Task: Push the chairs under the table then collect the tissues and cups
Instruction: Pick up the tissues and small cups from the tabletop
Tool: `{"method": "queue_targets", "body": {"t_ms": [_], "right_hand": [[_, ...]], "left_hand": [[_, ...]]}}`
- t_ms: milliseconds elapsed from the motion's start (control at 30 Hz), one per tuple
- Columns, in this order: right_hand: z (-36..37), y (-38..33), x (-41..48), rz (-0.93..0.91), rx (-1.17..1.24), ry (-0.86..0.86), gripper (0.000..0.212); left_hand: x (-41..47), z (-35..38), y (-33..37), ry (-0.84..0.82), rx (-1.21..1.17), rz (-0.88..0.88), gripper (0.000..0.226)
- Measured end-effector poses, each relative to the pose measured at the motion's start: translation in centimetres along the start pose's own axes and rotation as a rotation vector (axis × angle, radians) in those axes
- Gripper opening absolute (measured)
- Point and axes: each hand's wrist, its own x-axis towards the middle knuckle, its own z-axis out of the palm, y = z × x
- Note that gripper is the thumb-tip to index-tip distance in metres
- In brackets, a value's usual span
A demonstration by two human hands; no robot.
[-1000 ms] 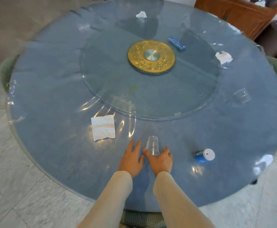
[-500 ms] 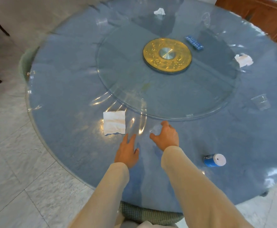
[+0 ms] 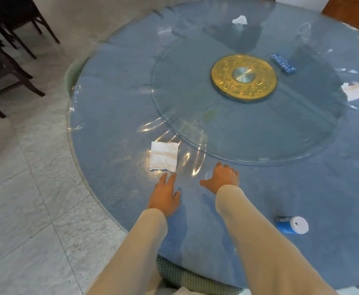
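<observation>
My right hand [image 3: 223,177] is closed around a clear plastic cup [image 3: 208,173], mostly hidden under my fingers, low over the round blue table [image 3: 114,107]. My left hand [image 3: 164,195] is open, palm down, its fingertips just short of a flat white tissue [image 3: 164,156]. A crumpled tissue [image 3: 239,20] lies at the far side and another tissue [image 3: 355,91] at the right. Two more clear cups stand on the table, one cup [image 3: 164,31] at the far left and one cup [image 3: 304,28] at the far right. A green chair seat [image 3: 187,277] shows under the near edge.
A glass turntable [image 3: 195,107] with a gold hub [image 3: 244,77] fills the table's middle. A blue remote [image 3: 283,64] lies on it. A blue and white roll [image 3: 292,225] lies near the right front. Dark wooden chairs [image 3: 6,60] stand on the tiled floor at left.
My right hand took the clear cup and moved it forward toward the turntable. My left hand moved left toward the flat tissue. The view swung left, bringing the dark chairs in.
</observation>
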Motion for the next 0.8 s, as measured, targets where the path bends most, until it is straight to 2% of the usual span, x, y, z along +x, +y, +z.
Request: {"method": "queue_targets", "body": {"t_ms": [133, 267, 333, 633, 800], "right_hand": [[-0.5, -2.4, 0.6, -0.13, 0.026, 0.127, 0.072], [-0.1, -6.6, 1.9, -0.224, 0.172, 0.047, 0.056], [0.6, -9.2, 2.6, -0.23, 0.196, 0.022, 0.053], [3.7, -16.9, 7.5, -0.206, 0.062, -0.053, 0.063], [4.1, -17.4, 8.7, -0.178, 0.084, 0.004, 0.043]], "left_hand": [[0.5, -1.8, -1.0, 0.009, -0.005, -0.013, 0.058], [1.7, -4.1, -2.9, 0.005, -0.015, -0.017, 0.057], [2.4, -5.5, -4.4, -0.021, 0.002, -0.031, 0.058], [6.6, -9.8, -10.0, -0.07, -0.024, -0.056, 0.057], [7.4, -10.1, -10.2, -0.096, -0.045, -0.049, 0.058]]}}
